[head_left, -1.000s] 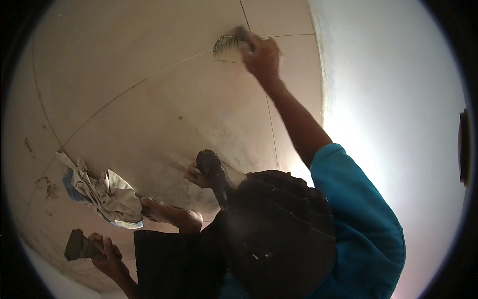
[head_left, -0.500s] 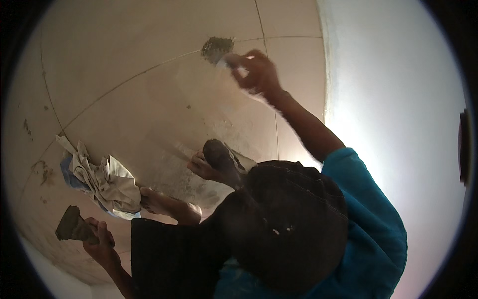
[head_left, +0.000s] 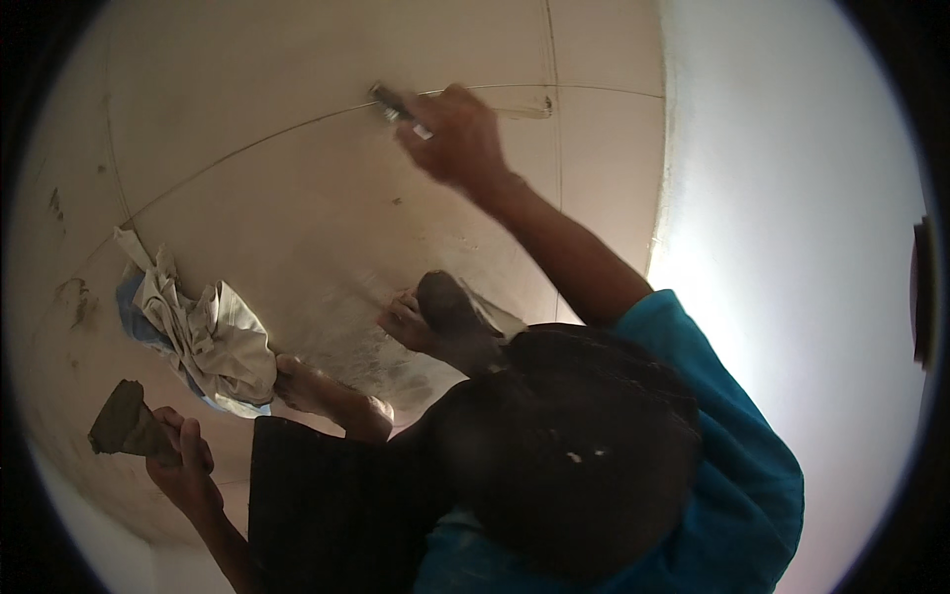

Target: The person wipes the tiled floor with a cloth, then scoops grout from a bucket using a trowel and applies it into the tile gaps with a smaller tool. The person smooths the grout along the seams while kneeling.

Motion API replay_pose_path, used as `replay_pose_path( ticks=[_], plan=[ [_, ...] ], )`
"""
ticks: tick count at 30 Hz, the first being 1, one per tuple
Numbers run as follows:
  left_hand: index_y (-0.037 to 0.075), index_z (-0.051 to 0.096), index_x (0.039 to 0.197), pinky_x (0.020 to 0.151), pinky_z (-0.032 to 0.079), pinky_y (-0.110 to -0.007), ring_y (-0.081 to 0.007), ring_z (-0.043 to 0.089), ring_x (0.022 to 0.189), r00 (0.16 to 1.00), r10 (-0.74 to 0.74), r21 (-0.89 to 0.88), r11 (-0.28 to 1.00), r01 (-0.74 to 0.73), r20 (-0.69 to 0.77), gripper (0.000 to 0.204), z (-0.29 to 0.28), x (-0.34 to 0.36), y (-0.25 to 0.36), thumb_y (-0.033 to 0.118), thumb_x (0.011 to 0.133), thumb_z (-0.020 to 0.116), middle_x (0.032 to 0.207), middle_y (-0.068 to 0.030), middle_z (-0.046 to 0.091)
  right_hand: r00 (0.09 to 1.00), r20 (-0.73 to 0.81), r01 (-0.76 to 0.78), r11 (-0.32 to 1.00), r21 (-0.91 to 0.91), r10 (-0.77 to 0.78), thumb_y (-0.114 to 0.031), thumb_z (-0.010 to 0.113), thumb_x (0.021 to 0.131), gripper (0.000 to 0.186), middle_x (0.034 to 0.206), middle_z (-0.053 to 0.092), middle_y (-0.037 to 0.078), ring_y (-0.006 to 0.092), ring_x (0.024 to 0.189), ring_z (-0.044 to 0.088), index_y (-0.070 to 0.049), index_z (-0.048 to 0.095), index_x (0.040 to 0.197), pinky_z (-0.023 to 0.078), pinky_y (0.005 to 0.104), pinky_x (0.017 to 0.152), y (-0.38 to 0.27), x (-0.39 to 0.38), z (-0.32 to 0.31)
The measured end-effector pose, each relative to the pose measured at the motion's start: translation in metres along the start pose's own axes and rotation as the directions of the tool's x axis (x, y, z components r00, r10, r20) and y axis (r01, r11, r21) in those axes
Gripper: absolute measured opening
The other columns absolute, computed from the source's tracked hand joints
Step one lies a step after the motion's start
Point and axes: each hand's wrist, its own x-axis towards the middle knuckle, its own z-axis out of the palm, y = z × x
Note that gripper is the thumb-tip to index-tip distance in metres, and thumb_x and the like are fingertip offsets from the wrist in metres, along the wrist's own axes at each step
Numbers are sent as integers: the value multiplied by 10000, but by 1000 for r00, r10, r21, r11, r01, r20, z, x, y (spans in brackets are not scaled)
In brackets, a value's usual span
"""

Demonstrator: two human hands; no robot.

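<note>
I see glare blowing out the white wall [head_left: 792, 198] on my right, dim shadowed foreground, fisheye-bent edges, slight motion blur.

rag [head_left: 203, 342] on floor [head_left: 257, 119], left | scraper [head_left: 124, 426] below rag; feet [head_left: 416, 322] right of rag | wall [head_left: 792, 198] far right

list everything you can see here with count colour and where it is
tiled floor: one, pale beige, thin grout lines, fills the left and middle
white wall: one, bright, right side
crumpled cloth: one, off-white with blue, on the floor at left
flat scraper blade: one, grey-brown, lower left, in the left hand
small dark tool: one, on a grout line at top, in the right hand
bare feet: two, on the floor, centre
left hand: gripping the scraper
right hand: stretched forward, gripping the small tool
</note>
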Motion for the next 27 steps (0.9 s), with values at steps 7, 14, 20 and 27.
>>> replay_pose_path(
  ticks=[7, 14, 20, 27],
  plan=[
    [73, 517, 909, 384, 235, -172, -9, 353, 457, 998, -59, -16, 998, 58, -36, 156, -6, -2, -4, 68, 838, 656, 661, 45, 404, 951, -26, 307, 951, -29, -308, -142, 745, 730, 355, 855, 701, 52, 191, 712, 598, -153, 686, 1081, 522, 314, 645, 20, -22, -7],
    [79, 508, 922, 376, 228, -174, -12, 361, 458, 994, -46, -10, 999, 46, -101, 163, -16, -9, -24, 76, 844, 650, 652, 45, 403, 872, 23, -474, 853, -219, 490, -263, 720, 764, 272, 717, 696, 102, 187, 619, 683, -100, 715, 982, 534, 322, 574, 92, -35, -48],
    [76, 505, 925, 379, 223, -176, -12, 357, 454, 997, -38, 16, 999, 39, -61, 145, -9, -5, -11, 96, 859, 633, 640, 47, 396, 993, -78, -89, 996, -21, 87, -276, 745, 681, 339, 615, 601, 91, 246, 595, 600, -114, 718, 978, 493, 382, 564, -27, -17, 18],
    [74, 507, 920, 383, 225, -174, -8, 350, 452, 995, -19, 21, 1000, 22, -102, 163, -17, -10, -24, 142, 862, 643, 630, 47, 389, 996, -16, -85, 980, 180, 89, -176, 731, 707, 286, 775, 686, 97, 233, 699, 639, -94, 714, 981, 539, 334, 652, -12, 8, -7]
  ],
)
